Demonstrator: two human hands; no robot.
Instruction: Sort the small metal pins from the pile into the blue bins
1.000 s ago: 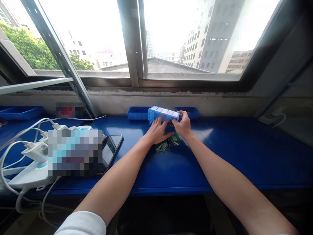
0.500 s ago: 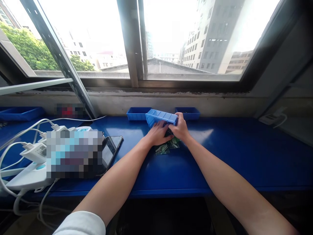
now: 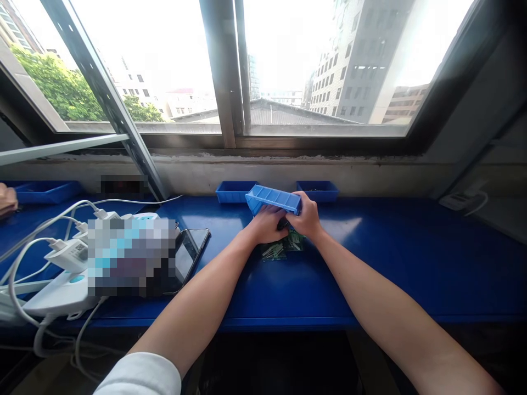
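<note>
A light blue plastic bin is tipped on its side above the blue table. My right hand is closed around its right end. My left hand reaches under the bin's tilted side, thumb spread from the fingers; the fingertips are hidden by the bin. Just below both hands, small clear bags of thin metal pieces lie on the tabletop, partly covered by the left hand. What lies inside the tipped bin is mostly out of sight.
Behind stand two blue bins, a left one and a right one. A phone, a white power strip with plugs and cables lie left. Another person's hand shows at the far-left edge, near a blue tray.
Another person's hand has come into view at the far left. The view has shifted slightly. My hands and the tipped bin stay almost the same.
</note>
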